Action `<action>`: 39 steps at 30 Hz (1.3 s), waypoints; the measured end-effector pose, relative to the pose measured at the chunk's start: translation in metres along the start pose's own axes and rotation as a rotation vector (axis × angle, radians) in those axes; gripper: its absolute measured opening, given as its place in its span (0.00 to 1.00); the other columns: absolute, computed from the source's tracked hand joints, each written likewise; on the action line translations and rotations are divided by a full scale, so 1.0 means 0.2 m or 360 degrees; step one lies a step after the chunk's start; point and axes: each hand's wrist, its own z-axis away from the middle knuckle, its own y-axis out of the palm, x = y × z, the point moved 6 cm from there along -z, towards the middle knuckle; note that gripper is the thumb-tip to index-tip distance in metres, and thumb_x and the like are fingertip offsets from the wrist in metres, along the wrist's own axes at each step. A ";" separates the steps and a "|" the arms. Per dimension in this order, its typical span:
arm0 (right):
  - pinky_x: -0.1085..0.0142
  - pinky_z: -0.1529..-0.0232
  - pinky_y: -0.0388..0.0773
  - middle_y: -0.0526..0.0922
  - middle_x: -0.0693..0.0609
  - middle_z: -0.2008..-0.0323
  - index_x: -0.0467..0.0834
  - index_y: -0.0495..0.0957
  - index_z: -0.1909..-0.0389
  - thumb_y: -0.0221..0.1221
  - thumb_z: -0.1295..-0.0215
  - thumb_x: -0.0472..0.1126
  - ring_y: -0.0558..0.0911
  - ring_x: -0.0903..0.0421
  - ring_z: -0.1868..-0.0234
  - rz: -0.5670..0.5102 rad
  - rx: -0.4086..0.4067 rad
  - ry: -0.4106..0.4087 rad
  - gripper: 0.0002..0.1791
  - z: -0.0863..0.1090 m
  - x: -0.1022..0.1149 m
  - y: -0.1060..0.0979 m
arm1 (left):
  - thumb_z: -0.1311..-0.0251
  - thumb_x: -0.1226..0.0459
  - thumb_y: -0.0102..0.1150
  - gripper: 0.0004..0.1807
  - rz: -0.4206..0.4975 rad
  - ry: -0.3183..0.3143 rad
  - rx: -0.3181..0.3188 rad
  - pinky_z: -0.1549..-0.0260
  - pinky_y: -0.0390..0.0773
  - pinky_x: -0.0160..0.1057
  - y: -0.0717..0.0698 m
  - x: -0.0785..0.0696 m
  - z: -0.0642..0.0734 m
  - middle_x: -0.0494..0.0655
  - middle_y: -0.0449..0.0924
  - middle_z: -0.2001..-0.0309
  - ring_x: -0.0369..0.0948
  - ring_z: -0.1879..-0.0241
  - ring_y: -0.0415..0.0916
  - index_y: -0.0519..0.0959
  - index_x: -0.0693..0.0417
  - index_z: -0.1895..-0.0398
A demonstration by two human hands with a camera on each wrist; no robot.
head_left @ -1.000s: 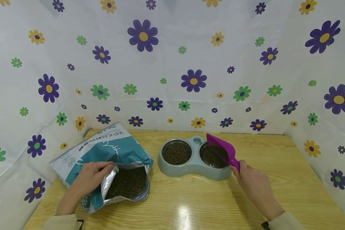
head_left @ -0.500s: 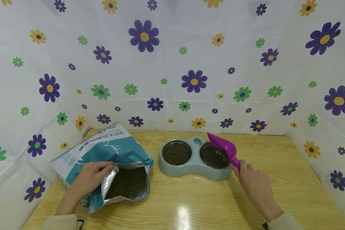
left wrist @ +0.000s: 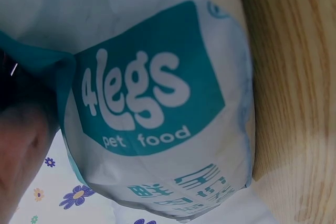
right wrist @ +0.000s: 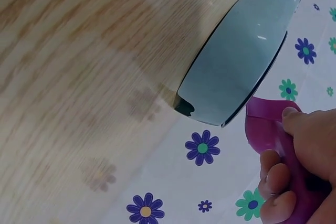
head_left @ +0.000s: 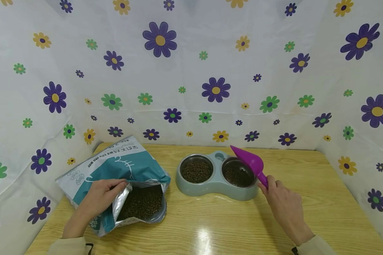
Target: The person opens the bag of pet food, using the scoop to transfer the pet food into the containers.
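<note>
My right hand grips the handle of a magenta scoop, its blade tipped over the right bowl of a pale blue double pet bowl. Brown kibble lies in the left bowl, and the right one holds kibble too, partly hidden by the scoop. On the left, a teal and white pet food bag lies with its mouth gaping, showing kibble and a silver lining. My left hand pinches the bag's upper edge. In the right wrist view, fingers wrap round the scoop's handle.
The wooden table runs up to a white flower-print cloth that stands behind it and along both sides. The bag stands a short way left of the bowls.
The scoop has rolled over, so that its rounded back now faces up, and moved slightly right, showing more of the right bowl. The left hand and bag have stayed put.
</note>
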 end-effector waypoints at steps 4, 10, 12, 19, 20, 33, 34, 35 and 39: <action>0.71 0.88 0.49 0.64 0.52 0.85 0.40 0.70 0.64 0.48 0.22 0.58 0.55 0.62 0.88 -0.0012 -0.0083 -0.0021 0.23 0.00 -0.01 -0.01 | 0.27 0.62 0.58 0.14 0.0009 -0.0005 0.0004 0.72 0.68 0.32 0.00 0.00 0.00 0.35 0.78 0.78 0.28 0.74 0.69 0.86 0.60 0.47; 0.71 0.87 0.48 0.63 0.52 0.85 0.41 0.71 0.62 0.69 0.36 0.47 0.55 0.61 0.87 -0.0026 -0.0079 -0.0036 0.18 0.00 -0.01 -0.01 | 0.27 0.62 0.58 0.14 0.0025 0.0001 0.0000 0.73 0.67 0.32 0.01 0.00 0.00 0.36 0.77 0.79 0.27 0.76 0.67 0.86 0.60 0.47; 0.71 0.86 0.48 0.63 0.52 0.84 0.41 0.72 0.60 0.69 0.36 0.48 0.55 0.61 0.87 -0.0032 -0.0077 -0.0035 0.18 0.01 -0.01 -0.01 | 0.27 0.62 0.58 0.14 0.0034 -0.0004 0.0004 0.74 0.67 0.32 0.01 0.00 0.01 0.36 0.76 0.79 0.27 0.76 0.66 0.86 0.59 0.47; 0.71 0.86 0.47 0.65 0.52 0.83 0.42 0.76 0.56 0.71 0.38 0.46 0.54 0.62 0.86 -0.0092 -0.0144 0.0003 0.18 0.00 -0.02 -0.02 | 0.27 0.62 0.57 0.14 0.0051 0.0001 0.0008 0.76 0.67 0.32 0.01 0.00 0.00 0.39 0.79 0.78 0.28 0.78 0.66 0.86 0.61 0.46; 0.71 0.86 0.48 0.66 0.52 0.83 0.41 0.77 0.57 0.72 0.39 0.46 0.55 0.63 0.86 -0.0137 -0.0132 0.0039 0.18 0.00 -0.02 -0.02 | 0.27 0.63 0.57 0.14 0.0046 -0.0001 0.0009 0.75 0.67 0.32 0.01 0.00 0.00 0.41 0.81 0.76 0.28 0.76 0.67 0.86 0.61 0.46; 0.71 0.88 0.60 0.71 0.53 0.81 0.34 0.73 0.47 0.47 0.21 0.62 0.61 0.62 0.88 -0.1780 0.0966 0.0912 0.31 0.05 0.01 0.09 | 0.26 0.61 0.57 0.15 0.0034 -0.0008 0.0021 0.74 0.67 0.33 0.00 0.00 0.01 0.36 0.75 0.80 0.28 0.76 0.67 0.85 0.60 0.46; 0.72 0.88 0.59 0.70 0.53 0.81 0.34 0.72 0.49 0.47 0.21 0.61 0.60 0.62 0.89 -0.1853 0.1030 0.0903 0.31 0.05 0.04 0.09 | 0.26 0.61 0.57 0.15 0.0028 -0.0005 0.0018 0.73 0.68 0.32 0.00 0.00 0.01 0.36 0.75 0.80 0.28 0.76 0.68 0.85 0.60 0.46; 0.72 0.88 0.59 0.69 0.53 0.82 0.34 0.72 0.50 0.47 0.20 0.61 0.60 0.63 0.89 -0.1901 0.1082 0.0857 0.31 0.06 0.06 0.08 | 0.26 0.61 0.57 0.15 0.0024 -0.0003 0.0011 0.73 0.68 0.32 0.00 0.00 0.01 0.36 0.77 0.79 0.28 0.75 0.68 0.86 0.60 0.46; 0.73 0.89 0.60 0.69 0.54 0.81 0.33 0.71 0.55 0.46 0.19 0.59 0.61 0.64 0.90 -0.2031 0.1238 0.0608 0.29 0.07 0.19 0.04 | 0.27 0.62 0.58 0.14 0.0014 0.0029 -0.0016 0.73 0.68 0.32 0.00 0.00 0.00 0.38 0.81 0.76 0.27 0.74 0.69 0.86 0.60 0.47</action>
